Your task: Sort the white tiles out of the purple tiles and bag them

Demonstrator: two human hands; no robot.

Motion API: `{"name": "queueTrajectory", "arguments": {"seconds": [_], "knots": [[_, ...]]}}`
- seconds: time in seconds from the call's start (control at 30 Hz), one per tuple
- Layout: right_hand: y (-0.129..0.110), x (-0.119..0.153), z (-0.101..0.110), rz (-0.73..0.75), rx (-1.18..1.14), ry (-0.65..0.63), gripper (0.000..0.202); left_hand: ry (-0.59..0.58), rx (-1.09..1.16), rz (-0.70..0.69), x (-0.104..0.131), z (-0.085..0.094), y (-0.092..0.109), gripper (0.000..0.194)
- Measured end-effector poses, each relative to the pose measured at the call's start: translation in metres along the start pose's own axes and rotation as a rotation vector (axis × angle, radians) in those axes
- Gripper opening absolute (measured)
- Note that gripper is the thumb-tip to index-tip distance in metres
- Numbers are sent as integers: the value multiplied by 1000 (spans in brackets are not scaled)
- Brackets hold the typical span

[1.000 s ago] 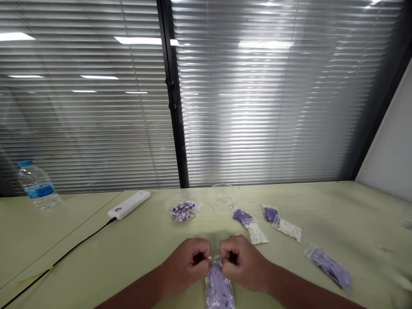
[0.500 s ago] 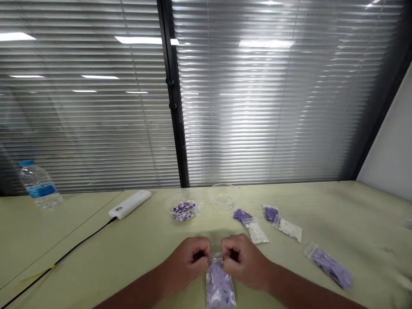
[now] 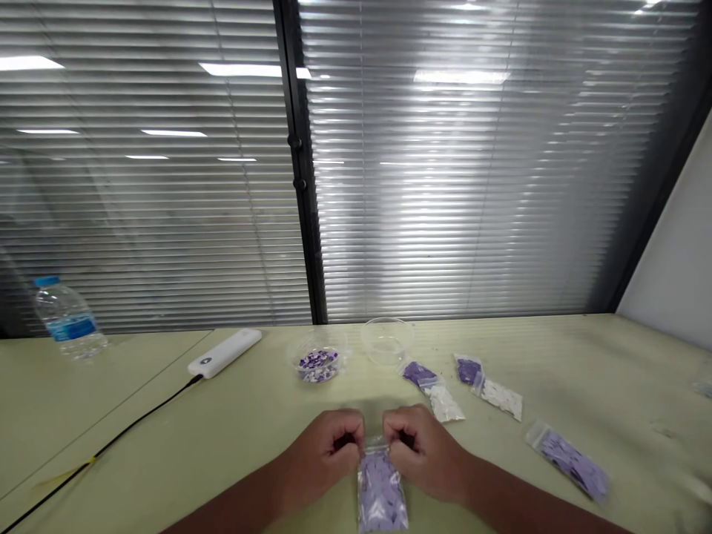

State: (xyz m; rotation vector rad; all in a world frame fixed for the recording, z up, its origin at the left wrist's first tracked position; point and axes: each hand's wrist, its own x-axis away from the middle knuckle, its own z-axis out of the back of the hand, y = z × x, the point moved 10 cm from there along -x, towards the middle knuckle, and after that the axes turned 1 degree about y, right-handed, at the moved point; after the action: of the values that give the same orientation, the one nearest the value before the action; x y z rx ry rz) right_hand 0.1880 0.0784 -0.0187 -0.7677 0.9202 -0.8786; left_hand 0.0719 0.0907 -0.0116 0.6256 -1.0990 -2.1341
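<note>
Small lavender pieces fill a clear zip bag (image 3: 382, 493) at the bottom middle, its top end between my two hands. My left hand (image 3: 328, 449) is closed, thumb against curled fingers, on the bag's upper left corner. On the upper right corner my right hand (image 3: 420, 449) pinches in the same way. The fingertips partly hide the zip edge. Beyond my hands stands a round clear bowl (image 3: 319, 357) with purple and white bits in it.
A clear round lid or dish (image 3: 388, 341) lies behind. To the right are purple bags (image 3: 420, 373) (image 3: 468, 368), white bags (image 3: 443, 402) (image 3: 500, 395) and another lavender bag (image 3: 572, 461). Leftward sit a white power bank (image 3: 225, 354), its black cable (image 3: 139, 420) and a water bottle (image 3: 70, 322).
Almost nothing differs. Both hands keep their grip on the bag, which has shifted very slightly.
</note>
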Motion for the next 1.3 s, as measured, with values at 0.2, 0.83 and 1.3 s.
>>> {"name": "queueTrajectory", "arguments": {"seconds": [0.2, 0.83, 1.3], "knots": [[0, -1, -2, -16, 4, -8, 14, 9, -18, 19, -1, 0, -7, 21], [4, 0, -2, -9, 19, -10, 17, 9, 9, 62, 0, 4, -2, 24], [-2, -1, -2, 24, 41, -21, 24, 14, 8, 76, 0, 2, -9, 21]]}}
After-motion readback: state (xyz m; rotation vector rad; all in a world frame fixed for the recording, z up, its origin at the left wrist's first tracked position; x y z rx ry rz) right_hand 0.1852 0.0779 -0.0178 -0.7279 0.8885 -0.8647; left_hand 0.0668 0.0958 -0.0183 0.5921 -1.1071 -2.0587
